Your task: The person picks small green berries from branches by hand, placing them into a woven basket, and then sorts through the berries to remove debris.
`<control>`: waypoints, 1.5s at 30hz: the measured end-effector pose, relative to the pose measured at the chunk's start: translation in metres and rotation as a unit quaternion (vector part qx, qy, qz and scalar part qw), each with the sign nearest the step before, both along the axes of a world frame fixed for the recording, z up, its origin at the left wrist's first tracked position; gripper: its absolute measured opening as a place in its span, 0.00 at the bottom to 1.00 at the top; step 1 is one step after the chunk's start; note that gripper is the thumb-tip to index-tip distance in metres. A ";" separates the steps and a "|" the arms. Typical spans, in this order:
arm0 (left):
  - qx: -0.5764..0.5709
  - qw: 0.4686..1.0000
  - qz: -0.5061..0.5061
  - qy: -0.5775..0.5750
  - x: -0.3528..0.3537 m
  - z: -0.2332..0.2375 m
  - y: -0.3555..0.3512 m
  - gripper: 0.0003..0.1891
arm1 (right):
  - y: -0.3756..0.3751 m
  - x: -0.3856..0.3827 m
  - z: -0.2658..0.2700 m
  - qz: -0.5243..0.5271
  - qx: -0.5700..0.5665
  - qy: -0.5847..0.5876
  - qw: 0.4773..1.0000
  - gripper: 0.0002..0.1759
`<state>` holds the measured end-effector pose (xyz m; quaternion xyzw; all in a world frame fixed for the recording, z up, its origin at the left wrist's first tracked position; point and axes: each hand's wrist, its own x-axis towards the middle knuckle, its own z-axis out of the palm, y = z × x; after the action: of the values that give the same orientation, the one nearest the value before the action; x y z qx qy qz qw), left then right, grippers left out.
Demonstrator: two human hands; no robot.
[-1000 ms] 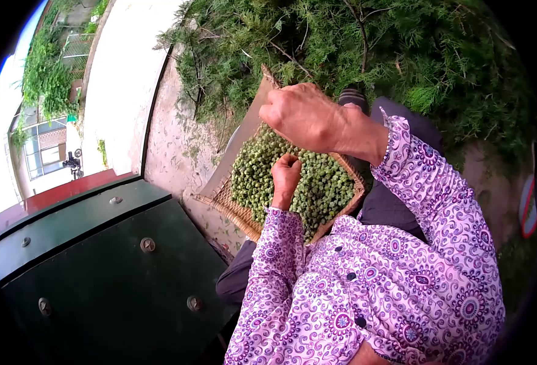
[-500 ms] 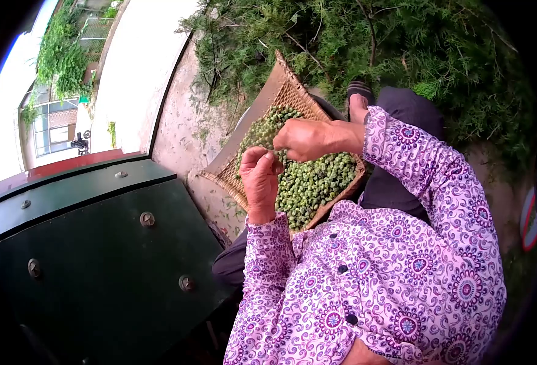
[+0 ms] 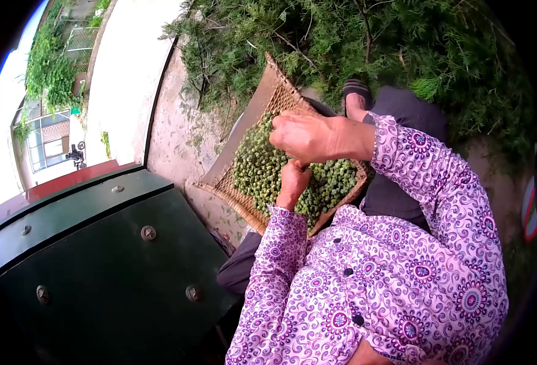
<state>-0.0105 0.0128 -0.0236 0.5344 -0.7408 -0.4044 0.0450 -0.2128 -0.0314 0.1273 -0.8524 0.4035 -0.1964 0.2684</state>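
A woven wicker scoop basket [image 3: 250, 210] holds a heap of small round green fruits [image 3: 259, 155], some of them darker. My right hand [image 3: 305, 137] is over the middle of the heap, its fingers curled and pressed together. Just below it, my left hand [image 3: 294, 181] is closed too, low over the fruits, with its fingertips partly hidden behind the right hand. What the fingers of either hand hold, I cannot tell.
Leafy green branches [image 3: 268, 30] lie beyond the basket and to the right. A dark green metal box [image 3: 104, 255] with round studs stands at the left. My sandalled foot [image 3: 356, 100] is beside the basket, on concrete ground [image 3: 174, 134].
My left hand has moved right and down, from a raised pinch to the fruits beneath my right hand. The right hand stays over the heap, turned slightly. The view has shifted a little.
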 end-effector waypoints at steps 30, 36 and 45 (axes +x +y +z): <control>0.279 0.805 0.224 0.473 -0.009 0.094 -0.016 0.04 | 0.003 0.009 -0.009 0.053 0.136 -0.028 0.989 0.06; 0.300 0.780 0.222 0.503 0.003 0.098 -0.010 0.03 | 0.008 0.010 -0.010 0.020 0.114 -0.078 0.990 0.05; 0.220 0.933 0.233 0.164 0.019 0.028 -0.022 0.05 | 0.003 0.005 0.000 0.027 0.115 0.098 0.988 0.06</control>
<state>0.0086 -0.0089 0.0046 0.6150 -0.4701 -0.6173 0.1403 -0.2077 -0.0281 0.1272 -0.8415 0.4246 -0.0572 0.3290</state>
